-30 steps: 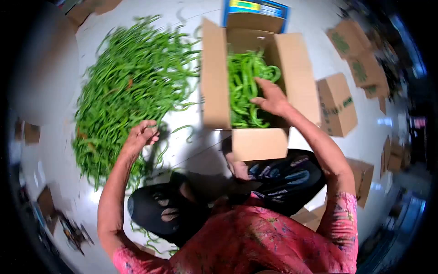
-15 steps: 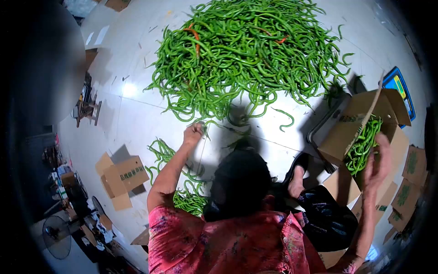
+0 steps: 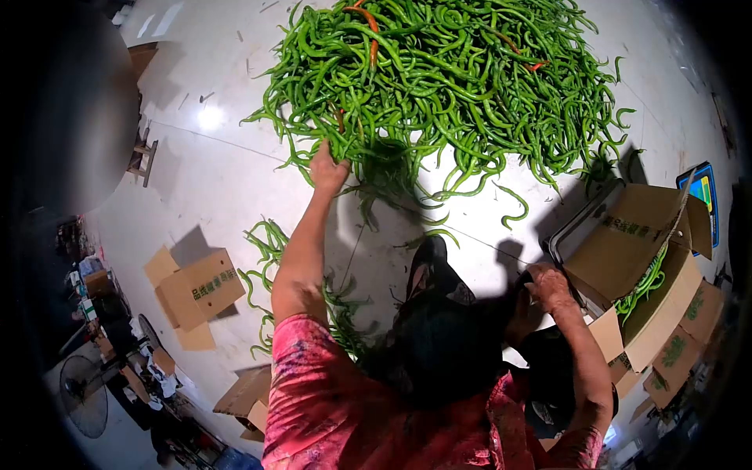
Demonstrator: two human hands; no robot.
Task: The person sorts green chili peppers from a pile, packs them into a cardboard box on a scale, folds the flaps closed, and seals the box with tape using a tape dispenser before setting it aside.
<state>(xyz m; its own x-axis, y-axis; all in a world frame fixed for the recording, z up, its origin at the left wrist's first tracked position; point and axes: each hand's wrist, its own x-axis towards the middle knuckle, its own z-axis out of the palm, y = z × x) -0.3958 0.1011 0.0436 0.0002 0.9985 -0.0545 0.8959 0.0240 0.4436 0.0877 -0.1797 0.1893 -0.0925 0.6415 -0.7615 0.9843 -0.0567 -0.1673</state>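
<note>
A large heap of green peppers (image 3: 454, 86), with a few red ones, lies on the floor ahead. My left hand (image 3: 329, 168) reaches the heap's near left edge; its fingers are partly hidden among the peppers, so its grip is unclear. My right hand (image 3: 548, 288) is beside my knee, left of an open cardboard box (image 3: 627, 239), with its fingers curled; what they hold, if anything, is hidden. Green peppers (image 3: 646, 286) show inside that box. A smaller pile of peppers (image 3: 270, 243) lies to the left of my left forearm.
An empty-looking open carton (image 3: 200, 290) stands on the floor at left, another box (image 3: 247, 399) below it. At far left is a fan (image 3: 84, 395). A blue-framed display (image 3: 705, 196) stands behind the pepper box. Flattened cartons (image 3: 677, 348) lie at the right.
My left hand has moved forward into the heap's edge. My right hand has left the pepper box and moved left to beside my knee. The camera view has turned and shifted.
</note>
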